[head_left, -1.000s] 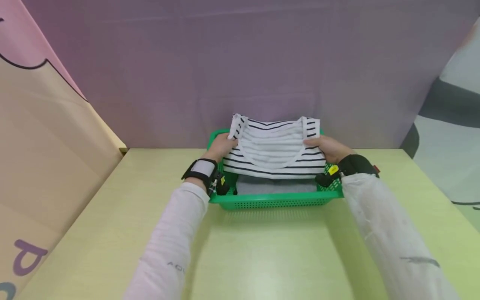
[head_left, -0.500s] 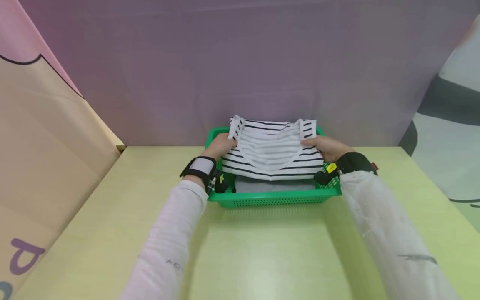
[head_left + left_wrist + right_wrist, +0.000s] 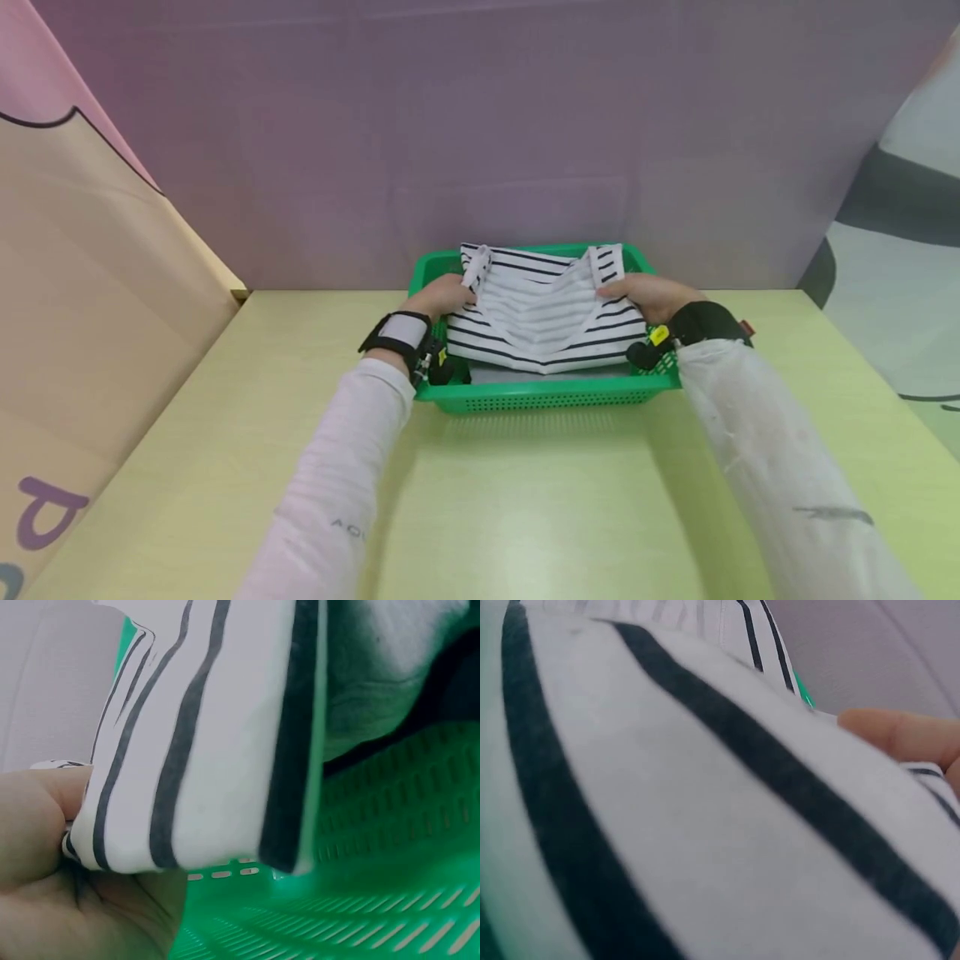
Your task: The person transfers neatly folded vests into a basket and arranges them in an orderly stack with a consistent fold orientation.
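Observation:
A folded white shirt with black stripes (image 3: pixel 536 321) is held over the green basket (image 3: pixel 555 390), its round neckline facing up. My left hand (image 3: pixel 444 295) grips the shirt's left side; in the left wrist view the thumb lies over the fabric and the palm sits below its edge. On the other side my right hand (image 3: pixel 651 295) pinches the shirt, thumb on top near the neckline. Its remaining fingers are mostly hidden by the cloth. Beneath the shirt, a grey folded cloth (image 3: pixel 510 376) lies in the basket.
The basket stands on a pale wooden table (image 3: pixel 525 500), close to a purple-grey curtain (image 3: pixel 510 142) at the back. A printed beige sheet (image 3: pixel 90 292) hangs at the left. Dark fabric (image 3: pixel 457 682) shows inside the basket in the left wrist view.
The shirt has come down lower into the basket, covering more of the grey cloth and baring the basket's back rim. Both hands keep their hold and sink slightly with it.

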Motion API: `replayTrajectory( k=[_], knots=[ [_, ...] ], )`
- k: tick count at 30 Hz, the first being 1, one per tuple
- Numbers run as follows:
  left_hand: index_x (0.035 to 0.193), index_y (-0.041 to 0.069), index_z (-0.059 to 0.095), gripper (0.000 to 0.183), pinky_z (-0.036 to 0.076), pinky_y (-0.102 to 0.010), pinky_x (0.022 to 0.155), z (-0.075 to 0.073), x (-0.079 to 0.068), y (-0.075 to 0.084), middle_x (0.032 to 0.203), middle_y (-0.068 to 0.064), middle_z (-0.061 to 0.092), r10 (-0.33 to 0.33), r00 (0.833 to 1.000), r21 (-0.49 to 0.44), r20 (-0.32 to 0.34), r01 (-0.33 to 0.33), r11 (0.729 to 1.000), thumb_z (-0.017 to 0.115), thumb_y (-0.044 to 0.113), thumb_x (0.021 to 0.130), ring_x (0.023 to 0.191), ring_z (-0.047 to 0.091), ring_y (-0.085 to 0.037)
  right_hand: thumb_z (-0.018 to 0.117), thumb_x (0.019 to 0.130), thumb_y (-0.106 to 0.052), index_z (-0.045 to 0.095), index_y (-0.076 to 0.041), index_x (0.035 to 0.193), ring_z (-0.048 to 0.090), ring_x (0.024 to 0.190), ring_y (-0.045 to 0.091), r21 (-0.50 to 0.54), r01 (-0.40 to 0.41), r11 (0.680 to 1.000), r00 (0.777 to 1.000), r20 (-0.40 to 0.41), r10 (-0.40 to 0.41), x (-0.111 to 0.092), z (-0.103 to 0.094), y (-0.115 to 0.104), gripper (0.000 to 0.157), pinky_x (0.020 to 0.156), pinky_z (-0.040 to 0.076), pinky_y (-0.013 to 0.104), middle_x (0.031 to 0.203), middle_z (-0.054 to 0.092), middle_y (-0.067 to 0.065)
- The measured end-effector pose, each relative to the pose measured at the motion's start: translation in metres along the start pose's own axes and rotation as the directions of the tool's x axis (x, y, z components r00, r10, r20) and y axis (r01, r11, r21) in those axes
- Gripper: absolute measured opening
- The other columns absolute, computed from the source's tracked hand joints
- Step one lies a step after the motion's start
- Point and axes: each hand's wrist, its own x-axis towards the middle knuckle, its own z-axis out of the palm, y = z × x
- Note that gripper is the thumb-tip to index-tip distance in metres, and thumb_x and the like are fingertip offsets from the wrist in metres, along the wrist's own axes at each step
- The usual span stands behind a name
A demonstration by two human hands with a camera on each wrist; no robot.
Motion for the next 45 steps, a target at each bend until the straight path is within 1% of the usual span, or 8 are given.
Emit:
replayTrajectory(
  k=[6,12,16,25,30,34,41,45],
  knots=[
    [0.134,-0.002,0.043,0.038,0.046,-0.033,0.079,0.0005,-0.0006,0.0005,0.123,-0.017,0.05,-0.017,0.999,0.006,0.029,0.017,1.0,0.046,0.012,0.098,0.095,0.051,-0.023,0.041,0.102,-0.019,0.057,-0.013,0.102,0.067,0.083,0.011,-0.008,-0.001,1.0,1.0,-0.02,0.001,0.0003,0.0014,0.0007,0.017,0.075,0.055,0.028,0.089,0.068,-0.004],
    [0.132,-0.002,0.045,0.038,0.044,-0.028,0.068,0.0014,-0.001,0.0013,0.105,-0.012,0.05,-0.057,0.996,0.05,0.063,0.054,0.997,0.047,0.012,0.097,0.083,0.05,-0.02,0.041,0.102,-0.019,0.045,-0.009,0.115,0.066,0.086,0.01,-0.052,-0.028,0.998,1.0,-0.007,0.028,-0.0004,0.004,0.0008,0.017,0.078,0.054,0.028,0.092,0.066,-0.006],
    [0.13,-0.002,0.046,0.036,0.043,-0.026,0.065,0.0018,-0.0006,0.0001,0.101,-0.01,0.049,-0.073,0.994,0.082,0.081,0.066,0.994,0.047,0.012,0.097,0.08,0.049,-0.018,0.041,0.102,-0.018,0.041,-0.007,0.118,0.065,0.087,0.01,-0.084,-0.036,0.996,0.999,0.004,0.037,-0.0009,0.0052,0.0011,0.02,0.079,0.054,0.028,0.093,0.065,-0.006],
    [0.136,0.001,0.041,0.041,0.045,-0.026,0.062,0.0001,-0.0047,0.0012,0.105,-0.01,0.047,-0.083,0.99,0.036,0.112,0.08,0.996,0.046,0.013,0.097,0.077,0.049,-0.017,0.04,0.102,-0.018,0.044,-0.007,0.117,0.065,0.087,0.011,-0.079,-0.05,0.996,0.998,0.022,0.052,-0.0029,0.0071,0.0001,0.02,0.079,0.054,0.027,0.093,0.065,-0.005],
    [0.129,0.001,0.046,0.036,0.045,-0.025,0.059,0.0001,-0.0036,0.0021,0.095,-0.008,0.049,-0.088,0.988,0.03,0.125,0.085,0.996,0.047,0.013,0.096,0.072,0.049,-0.016,0.038,0.102,-0.018,0.049,-0.008,0.113,0.064,0.086,0.01,-0.111,-0.081,0.991,0.996,0.035,0.085,-0.0041,0.0056,-0.0016,0.018,0.079,0.054,0.027,0.093,0.065,-0.004],
    [0.122,0.0,0.05,0.031,0.044,-0.025,0.057,0.0007,-0.0004,0.0004,0.091,-0.007,0.049,-0.087,0.986,0.052,0.142,0.08,0.995,0.048,0.014,0.095,0.068,0.049,-0.014,0.037,0.102,-0.016,0.047,-0.005,0.116,0.064,0.087,0.01,-0.146,-0.111,0.983,0.991,0.053,0.12,-0.003,0.0054,-0.0023,0.02,0.08,0.053,0.027,0.094,0.064,-0.004],
    [0.116,0.001,0.051,0.026,0.046,-0.025,0.059,0.0033,0.0027,-0.0036,0.091,-0.006,0.05,-0.108,0.979,0.04,0.172,0.102,0.994,0.05,0.013,0.093,0.069,0.051,-0.014,0.039,0.101,-0.014,0.04,-0.002,0.121,0.064,0.089,0.012,-0.136,-0.155,0.979,0.985,0.053,0.163,-0.0013,0.0065,-0.0003,0.022,0.083,0.053,0.03,0.094,0.064,-0.001],
    [0.114,0.002,0.051,0.024,0.045,-0.025,0.058,0.0031,0.0015,-0.0032,0.088,-0.006,0.05,-0.106,0.978,0.045,0.182,0.099,0.994,0.05,0.014,0.093,0.068,0.049,-0.014,0.041,0.101,-0.014,0.033,-0.001,0.128,0.064,0.089,0.012,-0.15,-0.168,0.974,0.983,0.046,0.177,-0.0033,0.0073,-0.0009,0.031,0.084,0.052,0.03,0.096,0.063,-0.002]
  ],
)
